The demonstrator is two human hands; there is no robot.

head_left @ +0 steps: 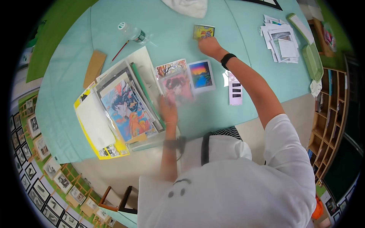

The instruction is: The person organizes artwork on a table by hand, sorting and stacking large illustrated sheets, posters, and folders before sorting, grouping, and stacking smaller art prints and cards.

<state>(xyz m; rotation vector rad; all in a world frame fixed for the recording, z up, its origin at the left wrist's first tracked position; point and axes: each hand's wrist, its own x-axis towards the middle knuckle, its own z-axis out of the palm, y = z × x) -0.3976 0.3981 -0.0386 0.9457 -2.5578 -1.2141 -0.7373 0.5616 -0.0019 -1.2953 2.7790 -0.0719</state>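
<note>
My right hand [210,47] reaches to the far side of the table, its fingers closed at the lower edge of a small yellow picture [203,31]. My left hand [167,110] is smeared by motion. It is at the lower left corner of a pink picture of a girl [177,88], which is also blurred and seems gripped there. Partly under the pink picture lies a picture of bare trees [171,67]. Right beside them is a sunset picture with a white border [202,75]. A stack of artwork [125,110] lies left of my left hand.
The pale green table [228,45] bears a clear bottle [131,32], a thin red stick [120,51], a brown envelope [95,68], a pink paint case [235,91], a pile of papers [283,40] and a green case [313,62]. Shelves [327,114] stand right.
</note>
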